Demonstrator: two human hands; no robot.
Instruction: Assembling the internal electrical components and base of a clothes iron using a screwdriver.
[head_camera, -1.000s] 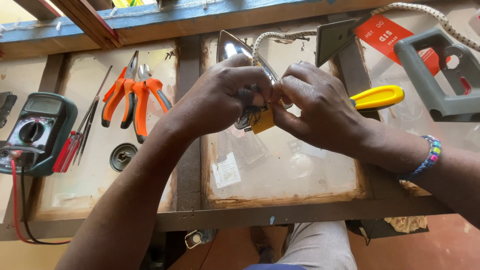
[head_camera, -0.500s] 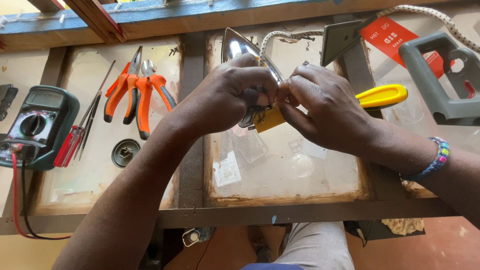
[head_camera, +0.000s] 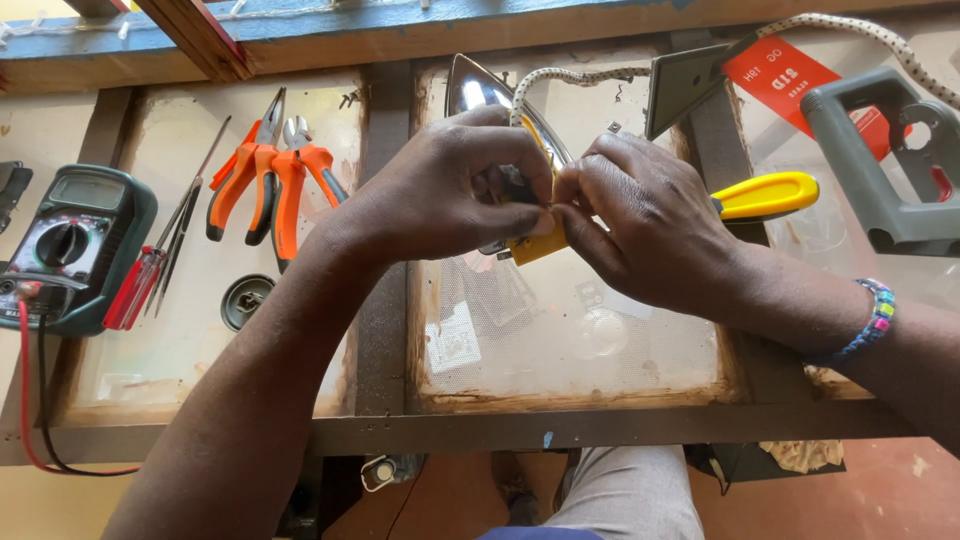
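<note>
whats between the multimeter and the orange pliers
In the head view, a red-handled screwdriver and thin probes lie between the multimeter and the pliers.

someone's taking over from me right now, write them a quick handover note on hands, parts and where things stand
Left hand and right hand meet over the clothes iron soleplate, pinching a small yellow piece at its rear; exactly what each grips is hidden by the fingers.
Braided cord runs off to the upper right. Grey iron handle lies apart at right, so the iron is open.
Yellow-handled tool lies behind the right hand; orange pliers, multimeter and black knob at left.
Handle not refitted.
</note>
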